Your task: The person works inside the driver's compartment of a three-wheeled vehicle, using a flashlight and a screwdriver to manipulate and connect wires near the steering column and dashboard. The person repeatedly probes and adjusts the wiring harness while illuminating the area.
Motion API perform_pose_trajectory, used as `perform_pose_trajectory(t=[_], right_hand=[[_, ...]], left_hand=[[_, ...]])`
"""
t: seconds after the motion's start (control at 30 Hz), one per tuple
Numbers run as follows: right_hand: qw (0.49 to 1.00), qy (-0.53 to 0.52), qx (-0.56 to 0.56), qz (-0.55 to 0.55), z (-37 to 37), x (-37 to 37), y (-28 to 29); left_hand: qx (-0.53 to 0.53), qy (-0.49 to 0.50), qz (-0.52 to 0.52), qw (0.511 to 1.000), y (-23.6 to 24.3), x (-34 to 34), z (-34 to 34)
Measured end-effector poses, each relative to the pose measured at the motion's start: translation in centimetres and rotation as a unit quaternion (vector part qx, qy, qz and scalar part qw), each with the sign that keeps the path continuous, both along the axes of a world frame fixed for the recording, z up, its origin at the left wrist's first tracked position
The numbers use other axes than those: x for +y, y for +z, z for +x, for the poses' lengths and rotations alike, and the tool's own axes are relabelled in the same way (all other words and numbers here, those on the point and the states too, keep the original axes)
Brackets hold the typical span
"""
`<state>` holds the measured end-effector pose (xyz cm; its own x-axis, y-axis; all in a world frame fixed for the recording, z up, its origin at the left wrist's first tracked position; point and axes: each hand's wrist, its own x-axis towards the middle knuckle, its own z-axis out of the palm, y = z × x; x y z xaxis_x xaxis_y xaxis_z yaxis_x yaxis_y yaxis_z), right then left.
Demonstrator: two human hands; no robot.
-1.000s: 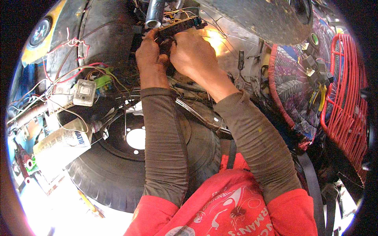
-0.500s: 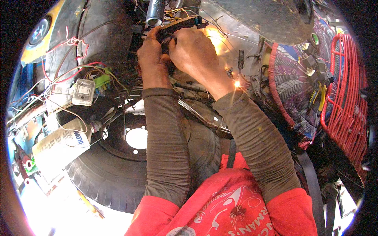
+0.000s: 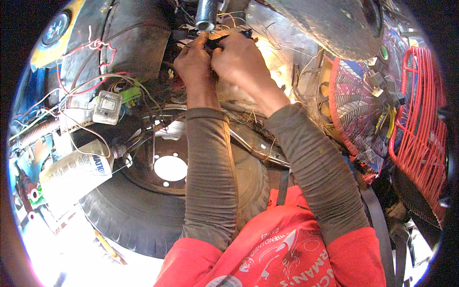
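Note:
At the top centre both my hands work below a metal tube (image 3: 205, 18), among thin wires and a dark strip-like part (image 3: 214, 41), largely covered by my fingers. My left hand (image 3: 196, 67) is closed on that dark part, fingertips up beside the tube's lower end. My right hand (image 3: 241, 62) is curled against it from the right, fingertips bent inward; what exactly they hold is hidden. A brightly lit metal surface (image 3: 282, 43) lies behind them.
A tyre on a rim (image 3: 124, 210) lies below my arms. Tangled wires, a clear-cased box (image 3: 106, 106) and a plastic bottle (image 3: 76, 170) are at left. A patterned cloth (image 3: 356, 115), red corded rack (image 3: 418, 134) and curved dark panel (image 3: 325, 24) are at right.
My hands and forearms have shifted right, as has the tube in the picture. The dark part is now more hidden behind my fingers. The small bright glint near my right wrist has faded.

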<state>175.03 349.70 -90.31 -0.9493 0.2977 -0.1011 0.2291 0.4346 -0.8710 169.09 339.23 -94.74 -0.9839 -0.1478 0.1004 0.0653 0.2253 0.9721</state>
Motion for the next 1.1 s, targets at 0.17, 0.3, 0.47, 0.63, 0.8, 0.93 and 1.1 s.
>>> perform_pose_trajectory(t=[0.17,0.3,0.47,0.63,0.8,0.93,1.1], right_hand=[[0.994,0.03,-0.026,-0.098,-0.6,0.9,-0.6],[0.992,0.043,0.041,0.113,1.2,0.1,0.1],[0.979,0.073,0.045,0.186,2.0,0.4,0.9],[0.993,0.063,-0.001,0.102,1.6,1.2,0.7],[0.987,0.08,-0.049,0.133,6.1,6.2,-0.3],[0.945,0.109,0.001,0.307,11.2,11.4,-1.3],[0.875,0.2,-0.046,0.438,15.4,16.1,-1.1]], left_hand=[[-0.037,0.034,0.046,0.998,0.9,0.2,0.4],[0.028,0.035,-0.013,0.999,1.1,0.4,0.4],[0.036,0.036,-0.02,0.999,0.9,0.6,0.4],[-0.023,0.056,0.043,0.997,1.4,0.6,0.4],[-0.108,0.065,0.164,0.978,2.2,0.7,0.2],[0.066,-0.051,-0.078,0.993,2.7,-0.2,1.1],[-0.214,0.046,0.146,0.965,3.5,0.2,0.8]])
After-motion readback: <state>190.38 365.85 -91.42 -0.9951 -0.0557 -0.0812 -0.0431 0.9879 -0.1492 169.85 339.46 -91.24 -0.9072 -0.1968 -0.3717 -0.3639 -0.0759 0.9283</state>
